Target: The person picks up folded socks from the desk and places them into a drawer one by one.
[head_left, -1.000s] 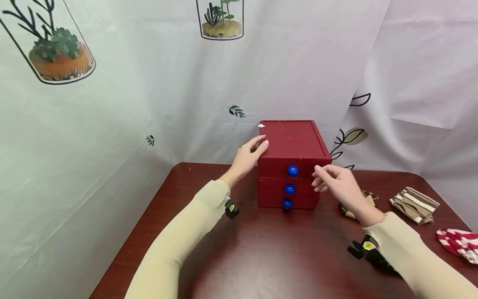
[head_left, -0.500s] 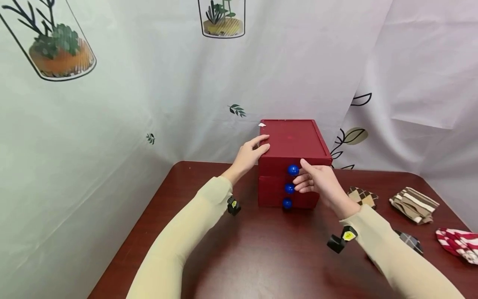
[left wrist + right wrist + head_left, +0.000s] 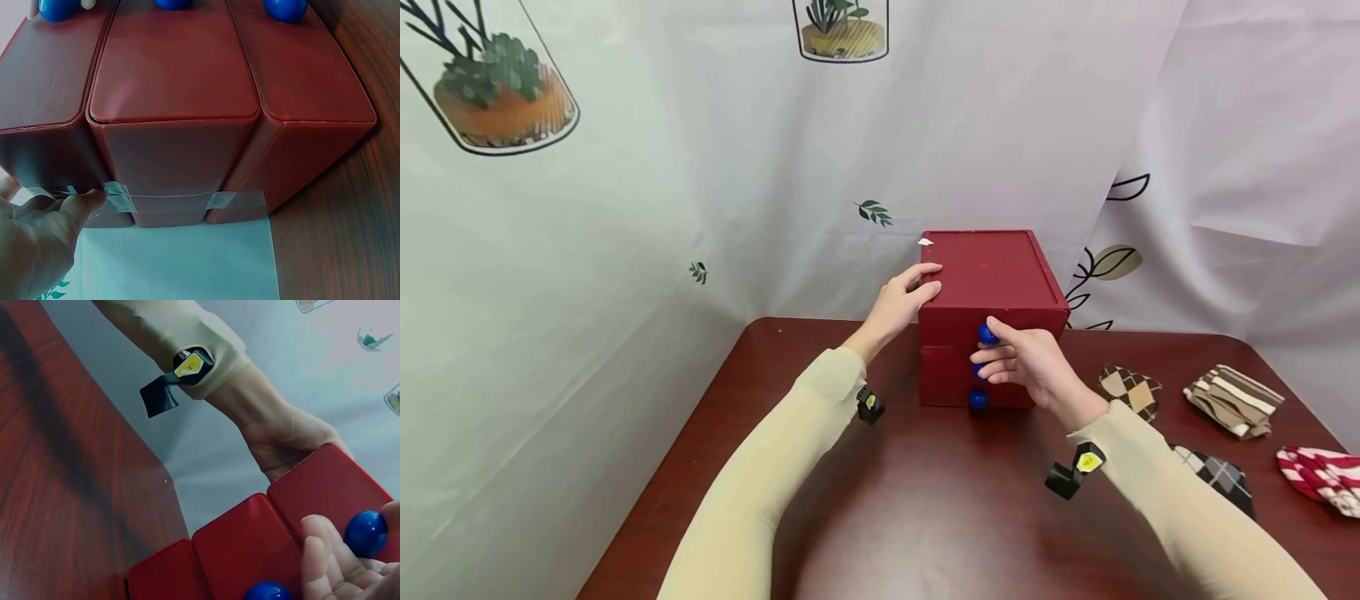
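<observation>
A dark red drawer box [image 3: 988, 271] with three stacked drawers and blue knobs stands at the back of the table. My right hand [image 3: 1033, 364] is at its front, thumb and fingers around the top blue knob [image 3: 366, 534]. The middle knob [image 3: 977, 370] is partly hidden behind the fingers, while the bottom knob [image 3: 978, 399] shows below them. My left hand [image 3: 891, 307] rests on the box's upper left edge. In the left wrist view, the left hand [image 3: 47, 234] touches the top drawer's side near strips of clear tape [image 3: 165, 203]. All drawers look closed.
Several folded patterned cloth pieces lie at the right: brown argyle [image 3: 1131, 390], brown striped [image 3: 1234, 402], grey argyle [image 3: 1219, 479] and red-and-white [image 3: 1322, 479]. A white printed curtain [image 3: 775, 192] hangs behind the brown table [image 3: 925, 500].
My right hand has moved left from the box's right front to the top knob and now grips it. The left hand has stayed on the upper left edge.
</observation>
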A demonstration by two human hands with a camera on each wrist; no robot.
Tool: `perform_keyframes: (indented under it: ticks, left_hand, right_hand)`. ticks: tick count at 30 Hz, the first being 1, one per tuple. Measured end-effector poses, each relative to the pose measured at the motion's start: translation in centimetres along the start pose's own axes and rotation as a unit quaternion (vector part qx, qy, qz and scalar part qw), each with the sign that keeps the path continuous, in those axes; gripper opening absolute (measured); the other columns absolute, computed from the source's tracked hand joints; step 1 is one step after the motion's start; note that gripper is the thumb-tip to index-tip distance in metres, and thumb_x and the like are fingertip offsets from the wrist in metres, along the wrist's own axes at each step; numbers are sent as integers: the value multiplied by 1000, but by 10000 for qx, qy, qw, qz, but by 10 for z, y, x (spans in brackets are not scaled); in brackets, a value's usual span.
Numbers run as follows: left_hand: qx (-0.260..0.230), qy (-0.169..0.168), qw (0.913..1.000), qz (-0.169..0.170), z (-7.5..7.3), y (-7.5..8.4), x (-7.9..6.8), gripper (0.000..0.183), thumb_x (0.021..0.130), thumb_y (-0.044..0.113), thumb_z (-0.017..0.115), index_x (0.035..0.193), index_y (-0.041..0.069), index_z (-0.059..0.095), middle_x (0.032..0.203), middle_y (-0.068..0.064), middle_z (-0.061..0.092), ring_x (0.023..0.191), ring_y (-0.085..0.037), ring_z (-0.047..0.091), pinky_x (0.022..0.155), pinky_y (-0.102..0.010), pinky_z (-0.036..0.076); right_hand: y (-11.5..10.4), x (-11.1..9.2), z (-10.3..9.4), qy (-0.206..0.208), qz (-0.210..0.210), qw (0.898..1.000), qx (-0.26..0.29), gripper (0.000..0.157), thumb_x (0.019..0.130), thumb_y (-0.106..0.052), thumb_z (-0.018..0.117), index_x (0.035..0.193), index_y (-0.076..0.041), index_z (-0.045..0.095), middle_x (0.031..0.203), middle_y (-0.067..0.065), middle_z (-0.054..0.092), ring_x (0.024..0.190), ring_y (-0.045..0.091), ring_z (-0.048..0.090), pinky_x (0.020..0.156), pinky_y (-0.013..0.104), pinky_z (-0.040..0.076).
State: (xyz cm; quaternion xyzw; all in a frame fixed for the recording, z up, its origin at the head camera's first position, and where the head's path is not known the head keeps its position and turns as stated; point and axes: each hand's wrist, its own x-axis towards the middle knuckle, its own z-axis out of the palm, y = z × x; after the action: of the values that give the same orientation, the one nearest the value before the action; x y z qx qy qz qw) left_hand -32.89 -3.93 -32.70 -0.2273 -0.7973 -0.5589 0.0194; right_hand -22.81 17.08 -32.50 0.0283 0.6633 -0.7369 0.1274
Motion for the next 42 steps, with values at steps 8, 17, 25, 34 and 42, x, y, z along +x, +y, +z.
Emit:
perform_keyframes:
  ticks: [8,17,25,34,42]
  left_hand:
    - [-66,-152,9998,-118,-4,2,1,39,91,35,56,130,32,53,125,4,56,105,-13,52,88,-36,42]
    - [-51,-121,9999,-78,-2,2,-1,37,91,35,55,128,32,53,124,4,56,103,-13,54,86,-34,43]
    - [10,-73,10000,-11,0,0,-1,35,91,37,54,127,31,54,121,4,58,99,-13,55,85,-35,43]
    - [59,59,9999,147,-1,0,1,33,92,34,54,124,28,56,119,4,60,96,-9,56,86,-33,42]
    - [-13,45,9999,115,1,1,-1,33,91,33,55,124,28,57,119,3,60,97,-10,56,86,-33,42]
  right_hand:
    - [3,0,2,212,-23,9997,68,47,86,-43,62,100,2,59,80,8,70,62,16,66,65,29,53]
    - [8,-8,3,224,-212,9995,3,42,84,-44,64,89,-2,66,78,9,70,61,15,66,64,28,53]
    - [13,-19,5,203,-212,9995,-67,53,85,-45,63,100,6,63,79,8,70,62,16,66,63,28,53]
    - [21,-33,10,269,-648,9975,20,40,87,-43,61,82,-4,70,73,7,69,55,14,62,54,25,49]
    - [30,-44,13,390,-761,9963,48,40,87,-42,61,82,-3,70,72,7,69,52,13,60,51,24,48]
